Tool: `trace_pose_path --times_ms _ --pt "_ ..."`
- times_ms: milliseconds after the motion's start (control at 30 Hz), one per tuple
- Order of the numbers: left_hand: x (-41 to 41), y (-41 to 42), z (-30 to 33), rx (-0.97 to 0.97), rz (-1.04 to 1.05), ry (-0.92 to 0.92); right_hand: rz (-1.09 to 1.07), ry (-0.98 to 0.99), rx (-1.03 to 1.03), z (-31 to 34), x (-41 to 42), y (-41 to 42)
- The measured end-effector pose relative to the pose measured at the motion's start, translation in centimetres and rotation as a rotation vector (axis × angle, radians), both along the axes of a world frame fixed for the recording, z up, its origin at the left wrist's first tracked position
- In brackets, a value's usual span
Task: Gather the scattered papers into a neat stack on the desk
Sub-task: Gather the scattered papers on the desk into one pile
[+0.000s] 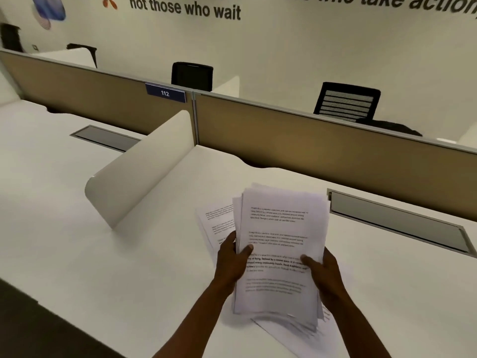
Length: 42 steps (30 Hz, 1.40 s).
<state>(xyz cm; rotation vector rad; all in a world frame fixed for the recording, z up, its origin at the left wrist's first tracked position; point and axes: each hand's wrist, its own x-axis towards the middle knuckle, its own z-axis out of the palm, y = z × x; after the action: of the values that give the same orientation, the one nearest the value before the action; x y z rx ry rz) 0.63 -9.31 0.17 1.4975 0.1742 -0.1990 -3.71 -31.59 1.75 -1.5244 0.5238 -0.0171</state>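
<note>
Papers (pixel 278 228): held above desk (pixel 129 254), left hand (pixel 229 264) and right hand (pixel 325 272) closed on side edges, thumbs on top. Light, limp, slippery; edges uneven; strays lay beneath. Best gripped at both sides.

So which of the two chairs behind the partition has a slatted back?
The right chair: pale horizontal slats cross its back. The left chair has a plain, solid black back.

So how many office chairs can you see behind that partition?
2. One black chair stands behind the partition near the 112 sign; another chair with a slatted back is further right. Others may be hidden.
</note>
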Motion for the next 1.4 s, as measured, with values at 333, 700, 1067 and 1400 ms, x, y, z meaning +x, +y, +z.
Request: trace_pose_path --times_ms 333,700,1067,1400 --pt "2.1 4.1 -1.8 0.182 0.292 0.166 0.362 0.085 -0.351 1.2 9.5 4.9" --pt "2.3 5.4 -3.5 0.326 0.271 0.203 0.661 0.315 -0.984 -2.5 12.6 9.1" --pt "2.8 5.6 -5.2 0.328 0.290 0.208 0.670 0.330 -1.044 -3.3 14.1 8.0" --pt "3.1 5.4 -5.4 0.302 0.276 0.231 0.555 -0.081 -1.024 -2.5 12.2 10.6"
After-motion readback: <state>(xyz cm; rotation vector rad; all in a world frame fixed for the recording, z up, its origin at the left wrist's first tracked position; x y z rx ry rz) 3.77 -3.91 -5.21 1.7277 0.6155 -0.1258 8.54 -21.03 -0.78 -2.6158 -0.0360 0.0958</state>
